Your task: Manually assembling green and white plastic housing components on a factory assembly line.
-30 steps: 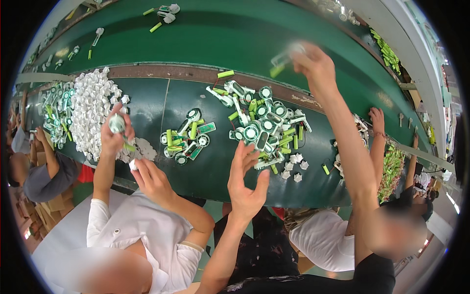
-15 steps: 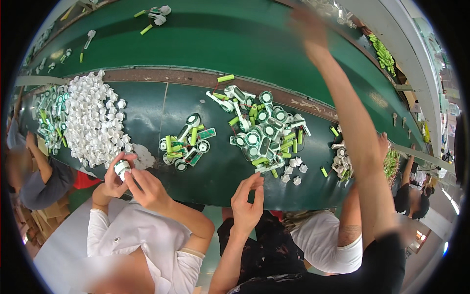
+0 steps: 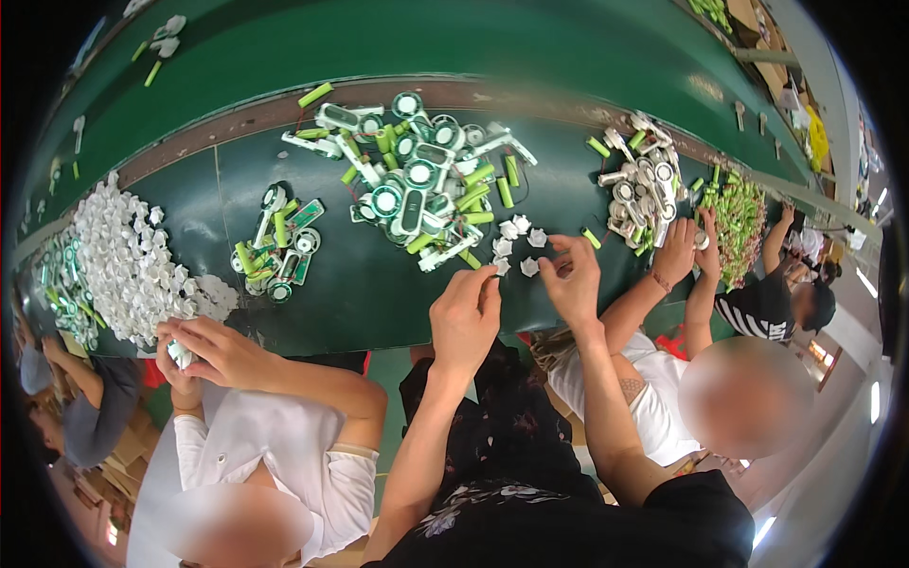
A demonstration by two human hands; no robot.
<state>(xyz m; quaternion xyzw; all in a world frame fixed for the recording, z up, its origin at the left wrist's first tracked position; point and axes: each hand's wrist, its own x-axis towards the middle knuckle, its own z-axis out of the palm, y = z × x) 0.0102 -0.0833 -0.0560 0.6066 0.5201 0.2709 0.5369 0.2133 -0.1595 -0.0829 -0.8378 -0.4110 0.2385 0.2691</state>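
My left hand is at the near edge of a pile of white-and-green handheld device halves with wired green battery cells. Its fingers are loosely bent, the thumb a little apart, and nothing shows in them. To its right, my right hand has thumb and forefinger apart beside several small white faceted caps. No held thing is visible there either. The caps lie between my two hands, in front of the pile.
A smaller cluster of device halves lies left, beyond it a large heap of white caps. Co-workers sit on both sides; the left one holds a white part. At right are more devices. A green conveyor belt runs behind.
My right arm has come back from over the conveyor belt to the white caps. My view has shifted right, and the left hand remains by the pile.
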